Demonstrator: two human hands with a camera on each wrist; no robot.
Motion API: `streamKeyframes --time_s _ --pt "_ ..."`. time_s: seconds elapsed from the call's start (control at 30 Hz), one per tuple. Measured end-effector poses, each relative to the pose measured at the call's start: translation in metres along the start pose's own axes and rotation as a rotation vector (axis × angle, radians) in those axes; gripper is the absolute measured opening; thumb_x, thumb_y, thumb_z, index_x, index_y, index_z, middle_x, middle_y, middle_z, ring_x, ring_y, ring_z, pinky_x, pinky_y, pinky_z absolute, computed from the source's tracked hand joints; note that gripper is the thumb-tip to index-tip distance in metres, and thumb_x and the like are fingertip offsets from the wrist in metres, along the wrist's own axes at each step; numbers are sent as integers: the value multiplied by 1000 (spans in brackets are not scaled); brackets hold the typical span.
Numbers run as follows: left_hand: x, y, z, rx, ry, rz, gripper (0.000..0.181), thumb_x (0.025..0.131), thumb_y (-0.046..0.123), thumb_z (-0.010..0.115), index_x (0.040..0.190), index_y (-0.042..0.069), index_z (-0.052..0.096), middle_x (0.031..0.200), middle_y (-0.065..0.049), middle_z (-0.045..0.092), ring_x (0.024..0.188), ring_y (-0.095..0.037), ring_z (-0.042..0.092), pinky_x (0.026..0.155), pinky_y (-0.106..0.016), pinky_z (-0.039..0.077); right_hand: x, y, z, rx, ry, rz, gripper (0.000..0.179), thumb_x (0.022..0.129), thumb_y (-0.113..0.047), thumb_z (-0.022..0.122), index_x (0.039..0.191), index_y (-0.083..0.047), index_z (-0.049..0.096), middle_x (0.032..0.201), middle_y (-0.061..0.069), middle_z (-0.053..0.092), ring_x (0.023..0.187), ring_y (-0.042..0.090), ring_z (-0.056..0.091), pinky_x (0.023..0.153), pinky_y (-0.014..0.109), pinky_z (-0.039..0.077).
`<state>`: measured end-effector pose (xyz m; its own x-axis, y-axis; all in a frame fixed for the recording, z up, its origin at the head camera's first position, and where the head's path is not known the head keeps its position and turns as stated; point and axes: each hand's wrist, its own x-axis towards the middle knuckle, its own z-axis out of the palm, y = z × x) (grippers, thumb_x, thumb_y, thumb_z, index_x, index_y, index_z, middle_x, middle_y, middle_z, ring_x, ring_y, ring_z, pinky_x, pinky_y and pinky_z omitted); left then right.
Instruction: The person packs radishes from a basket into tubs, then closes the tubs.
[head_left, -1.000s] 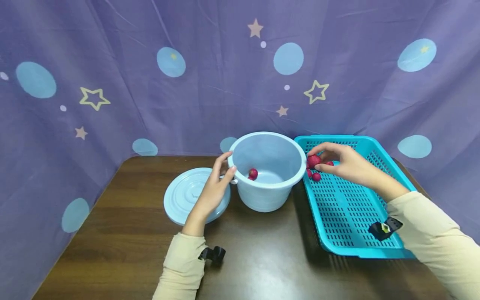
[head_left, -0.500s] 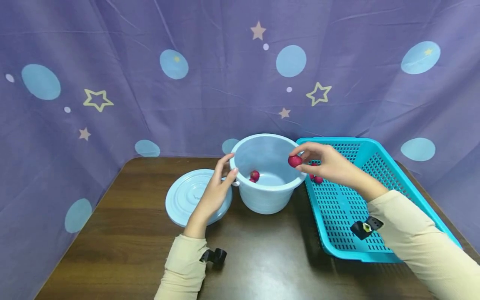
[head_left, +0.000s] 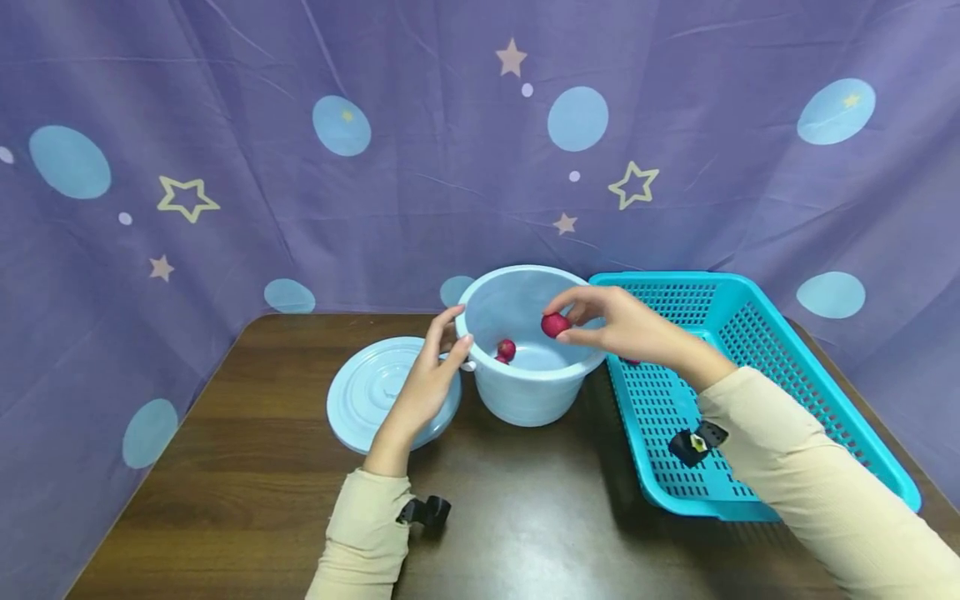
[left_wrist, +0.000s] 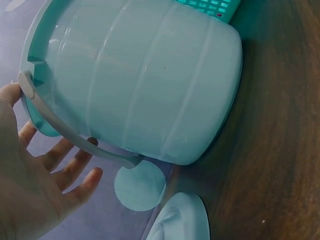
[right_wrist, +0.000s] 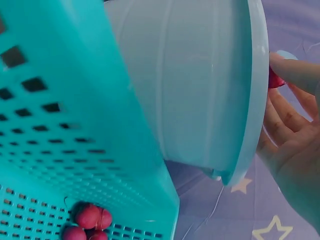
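A pale blue bucket [head_left: 528,400] stands upright between the hands, with a few small red radishes [head_left: 506,350] on its floor. My left hand [head_left: 427,379] holds its left rim with thumb and forefinger, the other fingers spread loosely by the handle [left_wrist: 65,127]. Over the bucket's mouth my right hand [head_left: 615,325] pinches one radish [head_left: 555,325] between thumb and fingertips. In the right wrist view that radish is mostly hidden behind the rim. Several more radishes [right_wrist: 90,217] lie together in the turquoise basket [head_left: 648,492], nearly all covered by the right arm in the head view.
Left of the bucket a round pale blue lid [head_left: 360,392] lies on the brown wooden table [head_left: 225,467], partly under the left forearm. The basket's left edge stands close beside the bucket. A purple curtain [head_left: 450,125] hangs behind the table.
My right hand has lifted the radish out of the basket and carried it left, over the bucket's mouth. The left hand has stayed at the rim.
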<state>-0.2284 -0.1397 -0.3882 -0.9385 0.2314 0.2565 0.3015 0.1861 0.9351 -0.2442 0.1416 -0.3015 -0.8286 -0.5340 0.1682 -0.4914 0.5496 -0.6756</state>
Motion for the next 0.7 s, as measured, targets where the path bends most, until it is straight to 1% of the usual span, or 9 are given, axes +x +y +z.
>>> streamKeyframes --time_s 0.17,0.37,0.43,0.7 --pt "0 0 0 -5 2 -3 49 105 29 49 151 25 33 137 -18 48 120 -27 50 98 -44 45 7 -2 7 -16 -42 -13 35 86 -14 78 120 -13 69 100 1 70 92 20 66 80 40 54" --pt "-1 0 1 -12 -1 -10 49 105 29 49 152 25 32 138 -19 47 120 -28 50 98 -45 44 10 -2 14 -15 -102 -6 33 88 -14 76 120 -13 69 107 0 69 93 20 64 80 39 54" --pt "-1 0 1 -10 2 -7 49 105 29 49 151 25 33 138 -19 48 120 -27 50 99 -44 44 10 -2 16 -20 -113 -15 32 88 -15 76 120 -13 69 108 -1 69 93 19 63 81 39 53" --pt "0 1 1 -1 0 16 50 105 28 49 152 21 31 137 -21 47 120 -26 50 98 -44 43 11 -3 20 -60 -145 -47 32 89 -16 75 120 -12 68 110 -1 68 95 19 62 84 41 52"
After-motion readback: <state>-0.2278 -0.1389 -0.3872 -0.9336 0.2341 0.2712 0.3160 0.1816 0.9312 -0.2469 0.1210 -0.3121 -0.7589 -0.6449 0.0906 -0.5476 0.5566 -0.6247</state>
